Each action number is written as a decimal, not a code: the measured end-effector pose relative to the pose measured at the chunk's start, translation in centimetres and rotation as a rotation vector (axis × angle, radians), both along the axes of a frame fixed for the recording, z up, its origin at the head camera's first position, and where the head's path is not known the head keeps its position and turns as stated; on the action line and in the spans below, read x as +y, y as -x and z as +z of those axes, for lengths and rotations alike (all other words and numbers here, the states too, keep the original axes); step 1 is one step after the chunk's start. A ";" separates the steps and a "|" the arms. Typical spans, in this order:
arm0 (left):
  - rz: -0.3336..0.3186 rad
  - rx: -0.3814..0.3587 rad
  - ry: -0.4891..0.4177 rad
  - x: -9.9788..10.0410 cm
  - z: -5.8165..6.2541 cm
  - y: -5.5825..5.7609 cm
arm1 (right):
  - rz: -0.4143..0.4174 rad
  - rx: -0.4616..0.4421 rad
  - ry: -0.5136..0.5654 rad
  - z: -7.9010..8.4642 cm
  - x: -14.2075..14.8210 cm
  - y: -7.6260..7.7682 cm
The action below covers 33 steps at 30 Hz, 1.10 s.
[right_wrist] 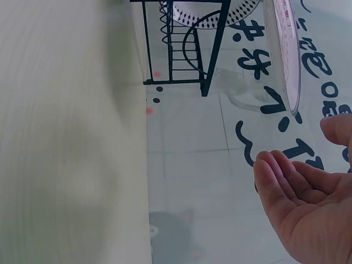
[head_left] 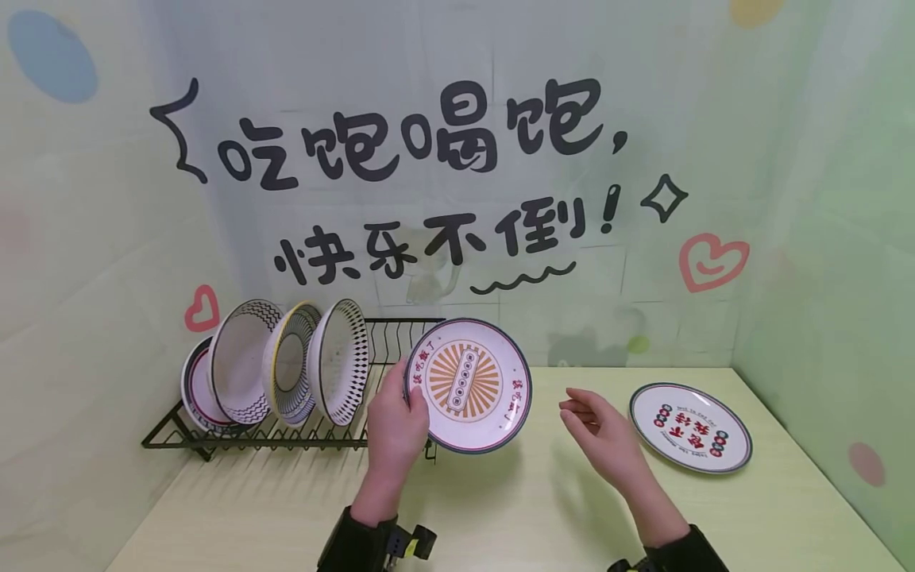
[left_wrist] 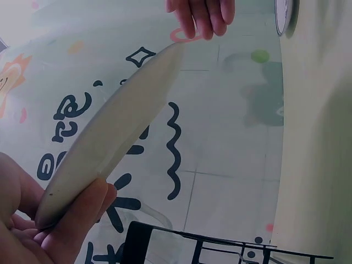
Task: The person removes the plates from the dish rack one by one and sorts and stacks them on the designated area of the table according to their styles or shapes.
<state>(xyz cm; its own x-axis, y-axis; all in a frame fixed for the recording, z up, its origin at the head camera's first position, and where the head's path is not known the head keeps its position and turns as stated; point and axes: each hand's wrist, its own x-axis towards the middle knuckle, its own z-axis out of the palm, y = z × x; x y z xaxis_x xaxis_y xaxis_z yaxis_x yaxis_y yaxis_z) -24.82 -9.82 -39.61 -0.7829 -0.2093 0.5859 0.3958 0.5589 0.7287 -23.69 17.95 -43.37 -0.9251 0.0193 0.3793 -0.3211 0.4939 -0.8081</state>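
My left hand [head_left: 397, 425] pinches the left edge of a white plate [head_left: 468, 387] with an orange sunburst in its middle, raised above the table with its printed face toward the head camera. In the left wrist view the plate [left_wrist: 110, 132] is seen from its side and back, thumb and fingers [left_wrist: 80, 220] gripping its lower end. To the right of the plate, my right hand [head_left: 604, 437] hovers with nothing in it, fingers loosely bent. The right wrist view shows that hand [right_wrist: 308, 203] palm up, apart from the plate's edge [right_wrist: 286, 60].
A black wire dish rack [head_left: 314, 441] at the left holds several tilted dishes, among them a bowl with a black diamond pattern [head_left: 339, 363] and a yellow-rimmed bowl [head_left: 291, 365]. An oval plate with red lettering [head_left: 691, 429] lies on the pale table [head_left: 515, 524] at right.
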 end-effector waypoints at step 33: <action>-0.092 -0.023 -0.015 2.1 -0.2 -0.5 | 0.046 -0.075 0.122 0.1 -1.9 0.9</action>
<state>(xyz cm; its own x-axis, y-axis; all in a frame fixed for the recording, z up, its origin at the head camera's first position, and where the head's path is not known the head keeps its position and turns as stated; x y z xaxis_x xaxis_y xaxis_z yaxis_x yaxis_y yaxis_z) -24.29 -7.77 -39.85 -0.8124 -0.1447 0.5648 0.4277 0.5104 0.7460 -24.56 16.06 -43.31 -0.9517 0.0177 0.3065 -0.2776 0.3770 -0.8836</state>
